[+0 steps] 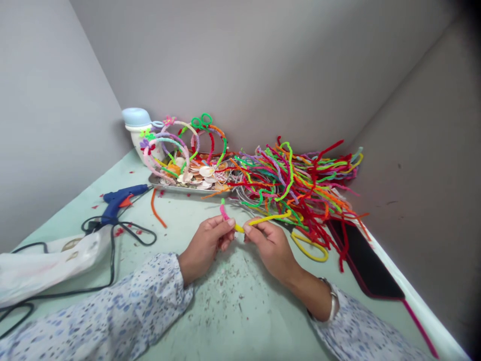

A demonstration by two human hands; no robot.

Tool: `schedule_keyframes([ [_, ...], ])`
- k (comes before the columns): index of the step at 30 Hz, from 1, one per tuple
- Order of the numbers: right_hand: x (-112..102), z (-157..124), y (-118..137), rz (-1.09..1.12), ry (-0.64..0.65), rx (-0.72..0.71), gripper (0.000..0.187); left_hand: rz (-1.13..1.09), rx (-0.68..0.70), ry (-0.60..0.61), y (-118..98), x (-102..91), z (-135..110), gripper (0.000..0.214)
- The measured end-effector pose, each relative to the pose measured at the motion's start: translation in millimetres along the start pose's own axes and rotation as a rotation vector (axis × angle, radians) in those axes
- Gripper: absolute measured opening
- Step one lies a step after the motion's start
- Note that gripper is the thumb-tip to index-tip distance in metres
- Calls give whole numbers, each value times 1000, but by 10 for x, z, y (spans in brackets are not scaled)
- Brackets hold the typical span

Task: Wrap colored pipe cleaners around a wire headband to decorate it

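Note:
My left hand [205, 245] is closed in a pinch on a pink pipe cleaner [224, 211] whose green tip sticks up. My right hand [270, 245] is also pinched, holding a yellow pipe cleaner [268, 218] that runs off to the right. The two ends meet between my fingertips, just above the pale green table [225, 301]. Right behind my hands lies a big heap of pipe cleaners [300, 180] in many colours.
A metal tray [180, 188] with shells and pipe-cleaner headbands [180, 143] stands at the back, beside a white jar [139, 130]. A blue glue gun [120, 199] with a black cord lies left, a white bag [41, 268] nearer. A dark phone [368, 265] lies right.

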State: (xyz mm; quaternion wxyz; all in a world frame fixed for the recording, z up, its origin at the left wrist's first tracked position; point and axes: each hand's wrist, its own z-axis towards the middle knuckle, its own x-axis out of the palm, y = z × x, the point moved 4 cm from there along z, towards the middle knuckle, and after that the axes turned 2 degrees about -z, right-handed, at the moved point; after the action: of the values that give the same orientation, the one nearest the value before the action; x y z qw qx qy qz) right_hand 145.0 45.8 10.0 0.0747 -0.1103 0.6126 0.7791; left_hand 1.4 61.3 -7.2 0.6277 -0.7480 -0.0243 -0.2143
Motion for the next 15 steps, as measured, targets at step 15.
schedule_keyframes([
  [15, 7, 31, -30, 38, 22, 94, 25, -10, -10, -14, 8, -11, 8, 28],
])
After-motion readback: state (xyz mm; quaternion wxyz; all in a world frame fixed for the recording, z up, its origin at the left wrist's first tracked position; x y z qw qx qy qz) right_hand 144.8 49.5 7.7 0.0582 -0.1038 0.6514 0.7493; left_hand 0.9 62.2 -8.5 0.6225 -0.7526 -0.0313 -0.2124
